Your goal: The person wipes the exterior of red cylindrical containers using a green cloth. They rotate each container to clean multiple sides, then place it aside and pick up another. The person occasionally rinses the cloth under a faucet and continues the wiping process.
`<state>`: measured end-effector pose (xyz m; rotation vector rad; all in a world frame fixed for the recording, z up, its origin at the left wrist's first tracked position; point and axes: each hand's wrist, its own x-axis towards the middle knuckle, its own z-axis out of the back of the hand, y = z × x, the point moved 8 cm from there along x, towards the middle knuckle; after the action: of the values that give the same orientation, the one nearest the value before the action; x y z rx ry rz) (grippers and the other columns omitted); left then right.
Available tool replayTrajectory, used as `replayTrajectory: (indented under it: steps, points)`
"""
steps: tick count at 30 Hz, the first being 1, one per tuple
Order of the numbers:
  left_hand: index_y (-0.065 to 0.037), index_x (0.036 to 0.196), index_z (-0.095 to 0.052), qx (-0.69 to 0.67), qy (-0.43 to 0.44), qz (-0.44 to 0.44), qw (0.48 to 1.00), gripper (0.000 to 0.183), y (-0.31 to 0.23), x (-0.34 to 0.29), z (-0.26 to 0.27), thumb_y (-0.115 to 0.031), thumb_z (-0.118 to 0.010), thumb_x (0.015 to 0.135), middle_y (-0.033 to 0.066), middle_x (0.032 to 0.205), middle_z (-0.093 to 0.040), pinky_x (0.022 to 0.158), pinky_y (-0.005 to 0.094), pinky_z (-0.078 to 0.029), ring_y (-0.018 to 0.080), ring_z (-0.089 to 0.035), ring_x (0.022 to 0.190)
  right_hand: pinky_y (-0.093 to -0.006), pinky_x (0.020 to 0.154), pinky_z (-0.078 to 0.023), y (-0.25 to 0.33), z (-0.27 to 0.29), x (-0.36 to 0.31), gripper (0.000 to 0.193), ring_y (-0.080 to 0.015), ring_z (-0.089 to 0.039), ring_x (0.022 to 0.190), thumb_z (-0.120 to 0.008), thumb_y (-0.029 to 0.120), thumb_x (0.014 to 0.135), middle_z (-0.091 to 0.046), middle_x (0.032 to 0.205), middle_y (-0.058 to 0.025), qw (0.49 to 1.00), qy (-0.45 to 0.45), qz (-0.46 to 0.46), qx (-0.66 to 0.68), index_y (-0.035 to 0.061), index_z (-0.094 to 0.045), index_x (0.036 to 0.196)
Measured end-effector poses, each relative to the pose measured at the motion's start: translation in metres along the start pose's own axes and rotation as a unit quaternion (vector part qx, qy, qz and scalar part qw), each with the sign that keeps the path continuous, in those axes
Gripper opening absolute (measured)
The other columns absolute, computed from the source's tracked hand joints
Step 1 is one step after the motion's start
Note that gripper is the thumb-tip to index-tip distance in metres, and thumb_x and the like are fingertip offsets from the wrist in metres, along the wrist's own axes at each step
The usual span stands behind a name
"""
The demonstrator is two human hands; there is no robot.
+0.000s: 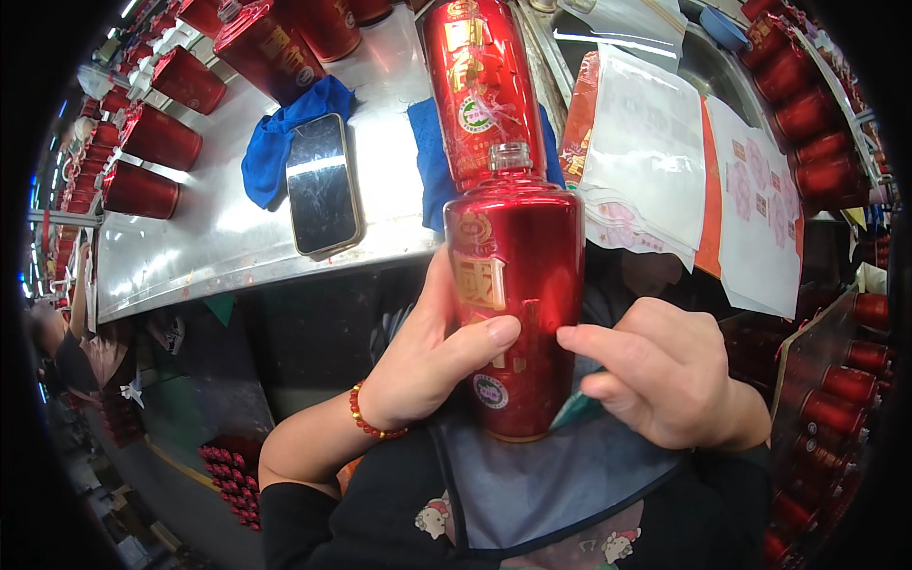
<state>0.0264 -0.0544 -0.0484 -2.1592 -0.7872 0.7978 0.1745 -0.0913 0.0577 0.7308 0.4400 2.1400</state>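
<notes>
Head fisheye: worn overhead, looking steeply down
Close below: left hand point(423, 366), right hand point(670, 375), red bottle point(537, 261)
Farther, ahead: steel workbench point(388, 157)

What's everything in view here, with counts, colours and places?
table: one, silver, upper left
front bottle: one, red, centre
back bottle: one, red, top centre
other bottles: many, red, both sides
phone: one, black, on table
cloths: two, blue, on table
papers: several, white, upper right
bowl: one, blue, top right
apron: one, grey, below
bracelet: one, red-gold, left wrist
left hand: one, bare, gripping front bottle
right hand: one, bare, beside it
</notes>
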Motion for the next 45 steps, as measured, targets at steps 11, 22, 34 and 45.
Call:
replayTrajectory:
  steps: [11, 22, 34, 45]
  points:
    - [-0.007, 0.160, -0.018, 0.004, -0.016, 0.006, 1.000, 0.082, -0.002, 0.000, -0.004, -0.019, -0.069, 0.097, 0.0144, 0.147, -0.050, 0.112, 0.0412, -0.044, 0.0220, -0.054, 0.132, -0.0239, 0.044, -0.034, 0.016, -0.003, 0.003, 0.035, -0.0092, -0.047, 0.056, -0.072, 0.015, 0.070, -0.044, 0.071, 0.0016, 0.974, -0.021, 0.127, -0.188, 0.0053, -0.076, 0.103]
    - [-0.005, 0.162, -0.015, 0.007, -0.013, 0.006, 1.000, 0.085, 0.000, 0.001, -0.003, -0.026, -0.068, 0.099, 0.0154, 0.148, -0.048, 0.113, 0.0413, -0.043, 0.0221, -0.053, 0.133, -0.0227, 0.045, -0.031, 0.022, -0.003, 0.003, 0.035, -0.0082, -0.044, 0.055, -0.069, 0.017, 0.066, -0.039, 0.068, 0.0028, 0.965, 0.009, 0.154, -0.211, 0.0081, -0.076, 0.099]
    - [-0.006, 0.161, -0.017, 0.005, -0.009, 0.011, 1.000, 0.079, -0.004, 0.003, -0.008, -0.025, -0.063, 0.100, 0.0157, 0.149, -0.048, 0.113, 0.0419, -0.043, 0.0229, -0.053, 0.134, -0.0273, 0.043, -0.036, 0.014, 0.002, 0.003, 0.020, -0.0120, -0.047, 0.053, -0.077, 0.012, 0.070, -0.042, 0.067, 0.0015, 0.989, 0.010, 0.105, -0.108, 0.0081, -0.072, 0.090]
    - [-0.004, 0.158, -0.019, 0.059, 0.005, 0.028, 0.998, 0.091, 0.006, 0.007, -0.004, -0.029, -0.079, 0.094, 0.0143, 0.143, -0.052, 0.110, 0.0403, -0.046, 0.0208, -0.055, 0.129, -0.0265, 0.078, -0.049, -0.100, 0.030, -0.002, 0.031, -0.0090, -0.061, 0.084, -0.055, 0.023, 0.109, -0.070, 0.091, -0.0040, 0.939, -0.002, -0.275, 0.207, -0.0017, -0.072, 0.100]
